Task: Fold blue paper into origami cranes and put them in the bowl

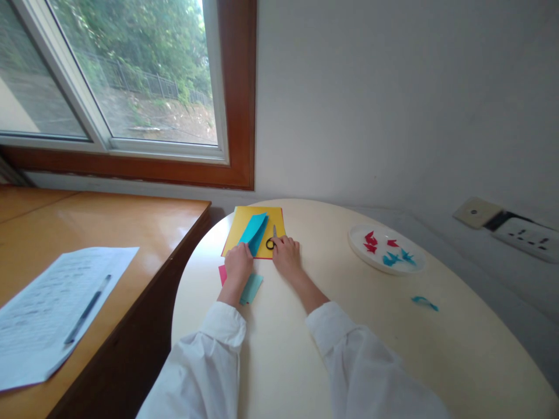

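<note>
A folded blue sheet of paper (253, 230), its fold partly standing up, is pinched at its near end by my left hand (239, 265). Beneath it lies a stack of yellow paper (237, 224) with a red edge showing. My right hand (287, 256) is at the stack's right side, fingers curled on the handle of small black-handled scissors (274, 233). One loop of the scissors shows; the rest of the handle is hidden by my fingers. Under my left wrist are a light teal paper piece (252, 289) and a pink paper piece (222, 273), partly covered.
A white plate (356, 247) with several small red and blue folded paper figures stands at the right. A twisted blue paper piece (424, 302) lies near it on the round table (279, 361). Leftward, a wooden desk (166, 215) bears written sheets (39, 291) and a pen (88, 308).
</note>
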Demonstrator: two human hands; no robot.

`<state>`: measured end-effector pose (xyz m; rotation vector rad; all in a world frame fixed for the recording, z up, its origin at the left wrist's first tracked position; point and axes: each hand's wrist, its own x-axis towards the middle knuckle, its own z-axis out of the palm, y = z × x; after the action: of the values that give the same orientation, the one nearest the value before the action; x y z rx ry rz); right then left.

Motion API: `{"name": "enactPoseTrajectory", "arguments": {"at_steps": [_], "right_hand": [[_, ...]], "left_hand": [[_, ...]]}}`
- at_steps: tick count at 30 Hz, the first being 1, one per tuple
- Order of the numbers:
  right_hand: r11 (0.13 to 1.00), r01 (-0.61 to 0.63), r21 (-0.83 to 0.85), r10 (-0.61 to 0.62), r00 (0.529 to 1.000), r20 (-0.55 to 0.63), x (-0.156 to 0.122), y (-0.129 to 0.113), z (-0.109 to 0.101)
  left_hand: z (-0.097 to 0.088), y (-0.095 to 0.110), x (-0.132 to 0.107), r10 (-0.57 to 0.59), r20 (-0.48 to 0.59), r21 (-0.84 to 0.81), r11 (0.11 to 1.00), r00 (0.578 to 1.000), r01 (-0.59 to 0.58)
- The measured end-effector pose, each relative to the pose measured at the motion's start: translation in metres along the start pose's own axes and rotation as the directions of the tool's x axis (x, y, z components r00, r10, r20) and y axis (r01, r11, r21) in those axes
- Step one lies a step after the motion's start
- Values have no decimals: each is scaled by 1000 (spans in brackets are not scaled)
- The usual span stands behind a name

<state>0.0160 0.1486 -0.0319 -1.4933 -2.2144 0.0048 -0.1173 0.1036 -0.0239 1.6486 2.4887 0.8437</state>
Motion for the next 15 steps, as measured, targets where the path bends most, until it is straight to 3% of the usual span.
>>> {"name": "enactPoseTrajectory", "arguments": {"at_steps": [9,15], "right_hand": [[992,40,123,-38,999,-20,-1,-3,-4],[961,183,206,-194,980,35,-5,-11,-2]], "left_hand": [[-7,-5,6,-121,-236,-300,953,964,46],[-10,-11,9,-272,-346,-499,864,898,69]]}}
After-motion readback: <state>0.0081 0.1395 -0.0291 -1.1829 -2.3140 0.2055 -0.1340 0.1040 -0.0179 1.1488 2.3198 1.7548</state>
